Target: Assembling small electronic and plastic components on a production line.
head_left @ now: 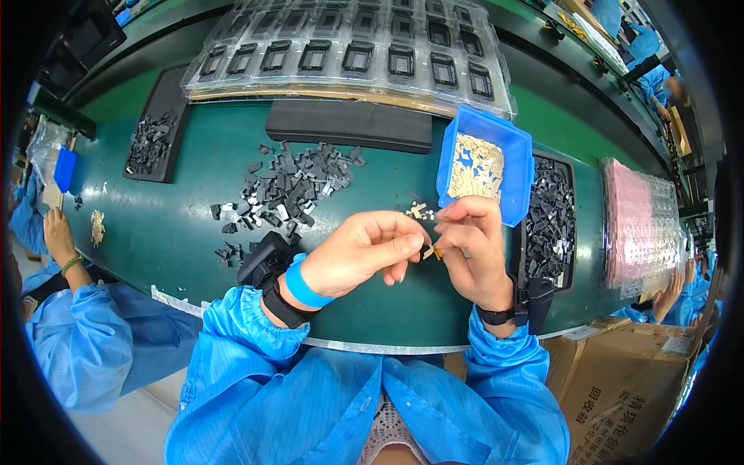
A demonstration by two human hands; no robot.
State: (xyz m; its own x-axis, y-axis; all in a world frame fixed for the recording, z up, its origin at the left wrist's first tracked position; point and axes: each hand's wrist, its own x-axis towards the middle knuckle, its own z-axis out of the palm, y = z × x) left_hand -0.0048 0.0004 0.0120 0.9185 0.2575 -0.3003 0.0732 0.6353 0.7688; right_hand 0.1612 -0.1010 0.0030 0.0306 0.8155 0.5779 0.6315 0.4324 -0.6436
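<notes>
On the green surface point(387, 319), dark plastic parts point(298, 180) lie heaped beyond the left hand point(356, 249), whose thumb and fingers pinch a small piece point(429, 252) above the surface. Its tan side faces left and its orange side right (too small to tell the exact line of its long axis). The right hand point(479, 252) has its curled fingers grasping the orange side, near a blue bin point(514, 167) of tan pieces point(474, 167).

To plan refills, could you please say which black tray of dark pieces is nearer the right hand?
The black tray on the right, beside the blue bin; the other tray lies at the left, past the heap of dark pieces.
</notes>
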